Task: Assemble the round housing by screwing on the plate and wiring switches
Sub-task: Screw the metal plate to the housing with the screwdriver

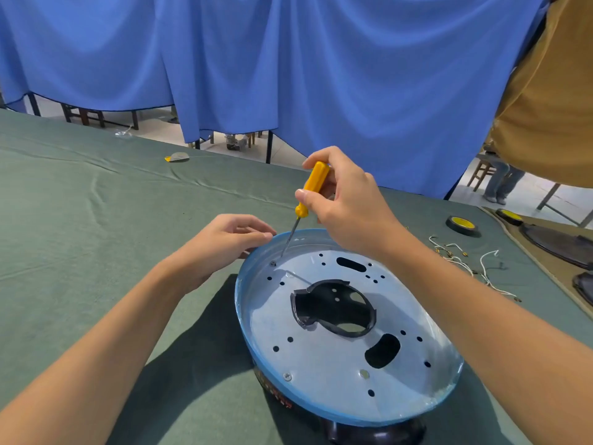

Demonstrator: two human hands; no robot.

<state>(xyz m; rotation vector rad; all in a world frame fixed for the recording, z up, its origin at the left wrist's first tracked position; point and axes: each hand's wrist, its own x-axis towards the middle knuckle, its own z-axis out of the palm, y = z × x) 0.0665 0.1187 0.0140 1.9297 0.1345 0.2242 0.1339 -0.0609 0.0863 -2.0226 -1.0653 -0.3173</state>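
The round housing (244, 319) with a blue rim lies on the green cloth, a silver perforated plate (321, 358) set inside it. My right hand (346, 203) grips a yellow-handled screwdriver (313, 187), its tip resting on a screw (273, 263) at the plate's far left edge. My left hand (221, 242) rests on the housing's far left rim, fingers curled against it. Another screw (287, 376) sits in the plate near the front edge.
Loose white wires (462, 258) lie to the right of the housing. A tape roll (462, 224) sits beyond them, with dark parts (558, 242) at the right edge. A small yellow-grey piece (176, 157) lies far left. Blue curtain hangs behind the table.
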